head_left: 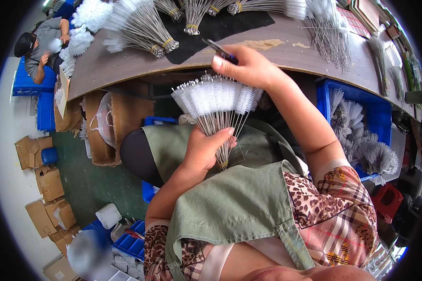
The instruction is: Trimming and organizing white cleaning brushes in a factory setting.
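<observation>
My left hand [204,147] is closed round the wire stems of a fanned bundle of white-bristled tube brushes [218,96], held over my lap. The bristle ends point away from me toward the table, and a yellow tie [223,165] wraps the stems below my fist. Beyond the brush tips, at the table's near edge, my right hand [248,68] grips a slim metal tool with a dark handle [225,52]. Its tip points to the far left; its exact kind is hard to make out.
On the table [122,70] lie several tied brush bundles [192,18] and a black mat [211,40]. Loose brushes [330,37] pile at the right. A blue crate of brushes [380,100] stands right, a cardboard box [126,122] left. Another person [44,44] sits far left.
</observation>
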Tool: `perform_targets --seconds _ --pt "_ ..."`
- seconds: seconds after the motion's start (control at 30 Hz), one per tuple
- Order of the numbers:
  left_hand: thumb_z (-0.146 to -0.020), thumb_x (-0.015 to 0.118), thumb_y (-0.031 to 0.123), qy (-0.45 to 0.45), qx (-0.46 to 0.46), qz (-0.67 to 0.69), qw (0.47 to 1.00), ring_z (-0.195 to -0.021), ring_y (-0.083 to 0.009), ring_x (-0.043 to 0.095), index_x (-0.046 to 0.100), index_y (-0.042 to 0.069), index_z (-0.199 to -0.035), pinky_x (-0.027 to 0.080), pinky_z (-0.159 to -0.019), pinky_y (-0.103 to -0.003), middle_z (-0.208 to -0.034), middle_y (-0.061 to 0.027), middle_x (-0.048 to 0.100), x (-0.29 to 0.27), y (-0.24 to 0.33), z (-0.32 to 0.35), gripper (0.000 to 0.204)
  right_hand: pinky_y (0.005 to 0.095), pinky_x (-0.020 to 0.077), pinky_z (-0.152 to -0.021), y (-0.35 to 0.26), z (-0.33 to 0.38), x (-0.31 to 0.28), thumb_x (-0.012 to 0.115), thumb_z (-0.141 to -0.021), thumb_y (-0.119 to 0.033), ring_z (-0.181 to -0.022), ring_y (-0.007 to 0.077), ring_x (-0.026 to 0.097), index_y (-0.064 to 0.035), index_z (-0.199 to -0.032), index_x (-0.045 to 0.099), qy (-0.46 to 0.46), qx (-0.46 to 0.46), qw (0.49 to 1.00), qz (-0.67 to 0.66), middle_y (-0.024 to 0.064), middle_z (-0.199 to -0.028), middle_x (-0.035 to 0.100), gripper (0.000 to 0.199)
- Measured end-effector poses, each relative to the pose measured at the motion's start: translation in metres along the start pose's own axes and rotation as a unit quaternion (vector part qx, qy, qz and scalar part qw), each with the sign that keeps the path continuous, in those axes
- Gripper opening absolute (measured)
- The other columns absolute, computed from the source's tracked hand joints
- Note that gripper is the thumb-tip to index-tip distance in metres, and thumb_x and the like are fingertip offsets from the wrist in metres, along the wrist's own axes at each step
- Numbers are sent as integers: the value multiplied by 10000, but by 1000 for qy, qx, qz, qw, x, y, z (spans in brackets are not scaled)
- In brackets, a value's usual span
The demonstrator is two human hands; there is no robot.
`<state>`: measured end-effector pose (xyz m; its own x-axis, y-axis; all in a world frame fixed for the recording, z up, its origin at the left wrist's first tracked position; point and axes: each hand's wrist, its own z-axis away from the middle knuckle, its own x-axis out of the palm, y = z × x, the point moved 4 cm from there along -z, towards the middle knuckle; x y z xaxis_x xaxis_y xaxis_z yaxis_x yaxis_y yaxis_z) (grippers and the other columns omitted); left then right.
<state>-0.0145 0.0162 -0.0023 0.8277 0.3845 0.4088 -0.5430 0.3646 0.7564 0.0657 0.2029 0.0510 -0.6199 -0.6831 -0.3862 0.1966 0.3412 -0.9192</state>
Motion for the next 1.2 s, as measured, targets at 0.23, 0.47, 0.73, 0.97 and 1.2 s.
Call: perform_targets --seconds 0.23,0.47,0.73,0.97,1.2 --pt "-864 580 38 20 -16 61 998 -775 -268 650 521 -41 -1026 574 -689 -405 -869 -145 605 -19 -13 0 190 227 397 -585 33 30 8 739 -795 -273 -649 61 515 -78 -879 601 -111 122 943 -289 -20 -729 553 254" --pt "-876 557 34 8 -8 44 999 -783 -278 652 511 -47 -1031 575 -705 -421 -867 -163 610 -12 -8 -1 181 189 384 -566 41 31 8 706 -785 -141 -666 35 491 -96 -878 582 -159 57 936 -310 -54 -761 558 161" --pt "-879 546 30 -9 -3 28 1000 -796 -268 649 511 -51 -1023 570 -693 -402 -869 -180 618 -10 -7 0 169 230 393 -625 43 36 11 679 -838 -235 -667 58 485 -83 -857 555 -170 25 901 -400 -47 -685 518 197" --pt "-876 541 15 -24 -4 4 1000 -826 -272 648 489 -41 -1070 566 -709 -397 -895 -183 614 -8 -7 4 208 219 438 -632 34 34 10 739 -795 -166 -658 69 545 -81 -838 560 -112 78 910 -391 -37 -710 556 203" --pt "-852 569 7 0 -27 44 999 -851 -286 644 480 -32 -1099 558 -736 -413 -913 -175 611 -7 -7 3 265 202 424 -667 42 35 10 747 -780 -138 -708 53 530 -85 -829 553 -135 18 912 -387 -45 -725 553 207"
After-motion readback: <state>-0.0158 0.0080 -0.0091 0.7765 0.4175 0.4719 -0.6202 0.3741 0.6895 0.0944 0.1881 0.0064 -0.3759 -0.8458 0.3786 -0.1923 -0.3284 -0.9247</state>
